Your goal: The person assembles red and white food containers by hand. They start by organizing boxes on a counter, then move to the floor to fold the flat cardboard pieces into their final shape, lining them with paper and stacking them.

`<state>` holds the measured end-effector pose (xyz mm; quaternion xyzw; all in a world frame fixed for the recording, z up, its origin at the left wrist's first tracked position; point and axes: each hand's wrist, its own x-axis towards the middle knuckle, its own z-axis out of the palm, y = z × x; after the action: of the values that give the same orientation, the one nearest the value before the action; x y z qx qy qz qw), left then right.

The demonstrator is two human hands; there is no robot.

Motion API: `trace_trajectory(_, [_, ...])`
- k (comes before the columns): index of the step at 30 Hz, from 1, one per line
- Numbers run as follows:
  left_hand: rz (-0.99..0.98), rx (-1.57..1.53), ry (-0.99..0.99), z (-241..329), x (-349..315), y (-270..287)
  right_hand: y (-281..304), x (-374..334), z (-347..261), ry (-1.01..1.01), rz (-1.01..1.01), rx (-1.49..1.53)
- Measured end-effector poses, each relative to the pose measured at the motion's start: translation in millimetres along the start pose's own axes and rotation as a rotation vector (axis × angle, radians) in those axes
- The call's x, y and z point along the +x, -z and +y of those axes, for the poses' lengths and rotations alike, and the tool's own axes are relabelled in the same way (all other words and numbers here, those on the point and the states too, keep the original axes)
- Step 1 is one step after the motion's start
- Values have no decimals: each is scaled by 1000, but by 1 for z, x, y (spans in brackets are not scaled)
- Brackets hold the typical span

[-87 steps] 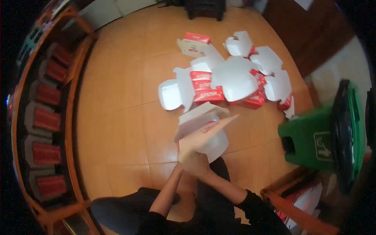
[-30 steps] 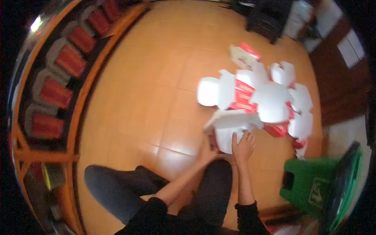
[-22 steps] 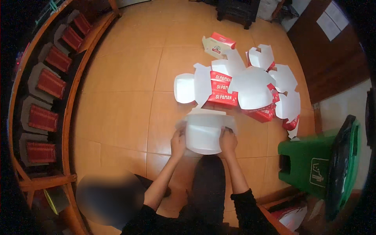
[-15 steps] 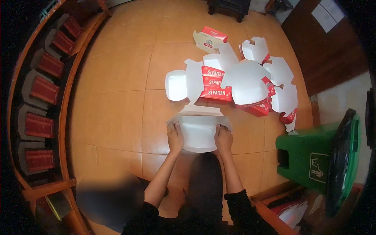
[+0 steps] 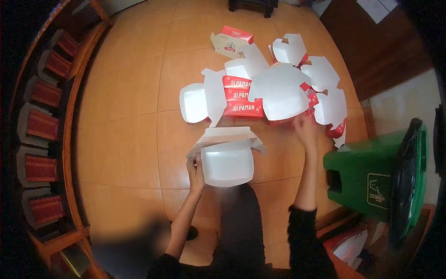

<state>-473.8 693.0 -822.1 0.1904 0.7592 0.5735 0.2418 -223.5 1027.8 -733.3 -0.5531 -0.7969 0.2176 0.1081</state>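
In front of me, an open white-lined cardboard food box (image 5: pixel 228 166) has its lid flap folded up at the far side. My left hand (image 5: pixel 195 172) is closed on the box's left edge. My right hand (image 5: pixel 305 132) is off the box, at the near right edge of a pile of red-and-white boxes; motion blurs its fingers. Nearest to it are a large open white box (image 5: pixel 284 100) and the red boxes partly hidden beneath. To the left of these lie several red cartons (image 5: pixel 242 109) in a row and another open white box (image 5: pixel 194 104).
A green bin (image 5: pixel 362 172) with a black liner stands at the right. Along the left runs a wooden-framed rack (image 5: pixel 69 125) holding red-topped items. A blurred dark round shape (image 5: pixel 130 251) is at lower left. More open boxes (image 5: pixel 320 74) lie at the far right of the tiled floor.
My right hand has let go of the box and moved right and forward to the pile. My left hand still holds the box. The whole view has shifted slightly.
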Motion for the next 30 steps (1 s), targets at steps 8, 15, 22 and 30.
trace_trajectory(8, [-253, 135, -82, 31, -44, 25, -8, 135, 60, 29, 156, -425])
trace_trajectory(15, [-387, 369, -149, 61, -17, 43, 34, -43, 9, 232, 453, 545])
trace_trajectory(22, [-554, 675, -29, 64, -3, 38, -61, -165, -119, 429, -75, 488])
trace_trajectory(30, [-564, 380, -128, 3, -1, 56, -67, -134, -99, 348, -10, -71])
